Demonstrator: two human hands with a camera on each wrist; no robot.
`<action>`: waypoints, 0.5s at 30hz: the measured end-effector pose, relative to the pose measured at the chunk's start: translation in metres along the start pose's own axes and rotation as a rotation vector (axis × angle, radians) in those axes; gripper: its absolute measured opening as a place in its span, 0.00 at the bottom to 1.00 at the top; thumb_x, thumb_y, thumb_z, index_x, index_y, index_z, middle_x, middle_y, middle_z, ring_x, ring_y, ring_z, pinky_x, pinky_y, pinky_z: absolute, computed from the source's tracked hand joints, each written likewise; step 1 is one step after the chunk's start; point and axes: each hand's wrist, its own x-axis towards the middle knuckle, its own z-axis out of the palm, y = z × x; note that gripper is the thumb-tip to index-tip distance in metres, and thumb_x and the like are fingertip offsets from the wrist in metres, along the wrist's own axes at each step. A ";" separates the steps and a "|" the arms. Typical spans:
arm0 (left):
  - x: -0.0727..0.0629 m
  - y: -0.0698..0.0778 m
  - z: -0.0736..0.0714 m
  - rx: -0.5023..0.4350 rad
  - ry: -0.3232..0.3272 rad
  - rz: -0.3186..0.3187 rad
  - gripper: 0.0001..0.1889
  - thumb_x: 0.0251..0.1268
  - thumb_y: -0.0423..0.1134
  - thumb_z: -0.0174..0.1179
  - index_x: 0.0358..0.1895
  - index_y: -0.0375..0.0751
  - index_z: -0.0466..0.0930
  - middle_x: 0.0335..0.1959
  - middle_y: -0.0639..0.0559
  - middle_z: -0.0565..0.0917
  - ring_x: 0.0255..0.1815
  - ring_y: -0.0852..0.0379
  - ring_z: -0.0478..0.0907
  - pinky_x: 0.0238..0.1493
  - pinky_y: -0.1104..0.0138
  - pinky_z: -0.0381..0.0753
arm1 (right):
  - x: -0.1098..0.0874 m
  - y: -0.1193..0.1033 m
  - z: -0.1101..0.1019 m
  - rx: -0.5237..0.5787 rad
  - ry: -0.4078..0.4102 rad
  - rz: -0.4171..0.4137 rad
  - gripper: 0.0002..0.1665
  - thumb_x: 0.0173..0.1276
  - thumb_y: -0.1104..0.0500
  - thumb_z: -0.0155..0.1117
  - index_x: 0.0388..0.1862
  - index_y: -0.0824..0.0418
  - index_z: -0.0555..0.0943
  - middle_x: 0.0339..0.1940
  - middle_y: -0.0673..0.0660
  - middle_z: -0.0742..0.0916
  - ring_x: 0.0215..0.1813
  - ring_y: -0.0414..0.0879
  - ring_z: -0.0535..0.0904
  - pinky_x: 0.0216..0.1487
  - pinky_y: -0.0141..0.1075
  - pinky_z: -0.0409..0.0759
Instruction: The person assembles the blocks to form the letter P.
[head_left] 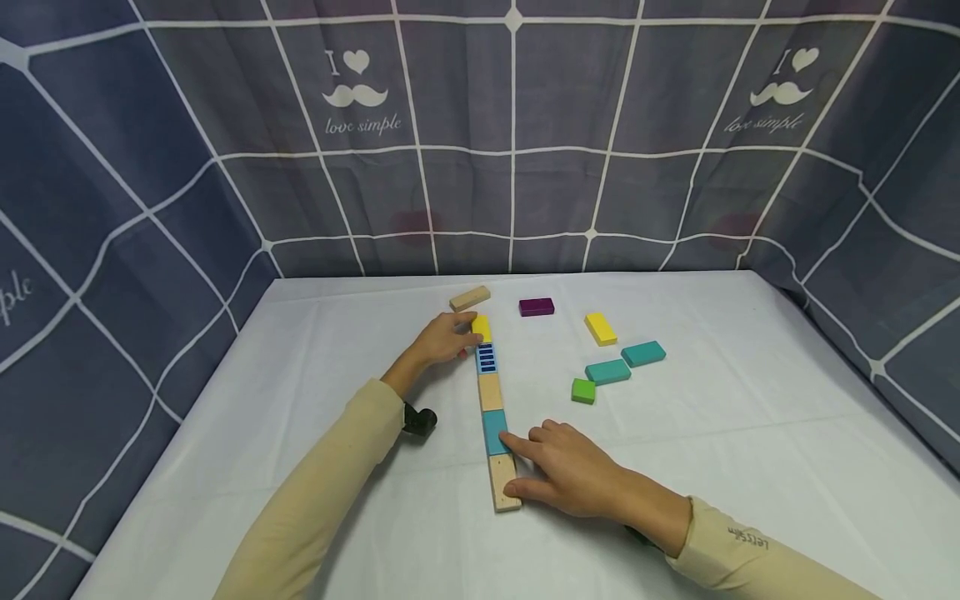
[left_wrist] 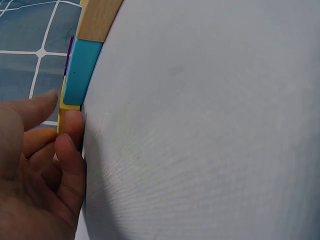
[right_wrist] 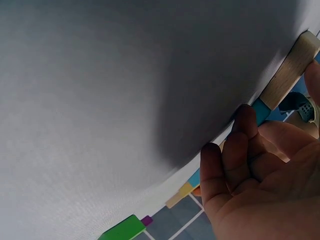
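Five small blocks lie end to end in a row running away from me in the head view. From near to far they are a plain wooden block (head_left: 503,475), a turquoise block (head_left: 494,432), a second wooden block (head_left: 490,392), a blue block with dark panels (head_left: 486,358) and a yellow block (head_left: 482,327). At the far end, my left hand (head_left: 442,340) pinches the yellow block between thumb and fingers. My right hand (head_left: 570,471) lies along the near right side, its extended index fingertip on the turquoise block and its thumb on the nearest wooden block.
Behind the row sits a loose wooden block (head_left: 470,298), with a purple block (head_left: 536,307) to its right. Further right lie a yellow block (head_left: 601,329), two turquoise blocks (head_left: 608,372) and a green block (head_left: 583,391). Gridded cloth (head_left: 465,200) walls the white table.
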 end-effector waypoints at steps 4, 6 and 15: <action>0.000 -0.001 0.001 -0.026 -0.017 -0.004 0.28 0.72 0.39 0.58 0.73 0.39 0.66 0.56 0.42 0.78 0.24 0.60 0.76 0.29 0.71 0.73 | 0.000 0.000 0.000 0.000 0.006 -0.006 0.40 0.69 0.32 0.56 0.68 0.58 0.75 0.36 0.47 0.81 0.38 0.40 0.68 0.46 0.38 0.72; 0.000 -0.001 0.002 -0.024 -0.021 -0.010 0.28 0.73 0.39 0.58 0.73 0.40 0.66 0.55 0.42 0.78 0.24 0.60 0.76 0.27 0.72 0.73 | 0.000 0.000 0.000 0.001 0.007 -0.007 0.40 0.69 0.32 0.56 0.68 0.58 0.75 0.36 0.47 0.81 0.38 0.40 0.68 0.45 0.38 0.72; 0.002 0.000 0.002 0.041 -0.028 -0.007 0.28 0.74 0.42 0.56 0.74 0.43 0.65 0.31 0.49 0.81 0.22 0.59 0.75 0.29 0.70 0.71 | 0.000 0.001 0.000 0.005 0.006 -0.008 0.40 0.70 0.32 0.56 0.69 0.57 0.75 0.36 0.46 0.81 0.38 0.39 0.69 0.45 0.38 0.72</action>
